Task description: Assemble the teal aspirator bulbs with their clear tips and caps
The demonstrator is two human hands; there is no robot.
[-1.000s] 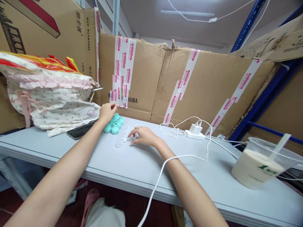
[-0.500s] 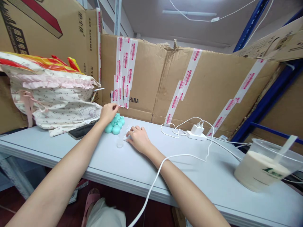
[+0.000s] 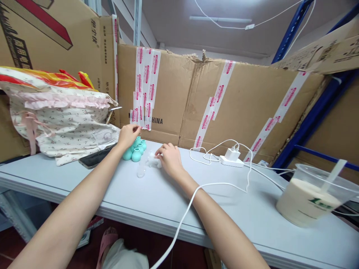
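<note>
Reaching among small clear pieces (image 3: pixel 153 161) beside turquoise pots (image 3: pixel 136 155)

Crossing nearest, a white cable (image 3: pixel 214 184) passes over the right forearm. At 2 o'clock on the pale desk (image 3: pixel 126 198), a clear plastic cup (image 3: pixel 304 209) holds a creamy drink below its rim, a straw (image 3: pixel 334 173) leaning in it.

Straight ahead, at 12 o'clock, the right hand (image 3: pixel 171 160) rests at the clear pieces, its grip loosely curled and partly open; whether it has hold of one cannot be told. The work seems to be at the picking or sorting of these pieces, which calls for a light fingertip touch. A translucent strip (image 3: pixel 141 172) lies just to their left.

Beyond, toward 11 o'clock, the round-bellied pots stand clustered, mouths up, contents unreadable. Above them the left hand (image 3: pixel 128 136) has its fingertips nearly together; anything pinched there is too small to tell. A dark phone (image 3: pixel 94 158) lies nearby, beside a floral bag (image 3: pixel 61 130) whose contents are hidden.

At 1 o'clock sits a white charger (image 3: pixel 232 154); farthest, taped cardboard (image 3: pixel 241 104) stands behind.
</note>
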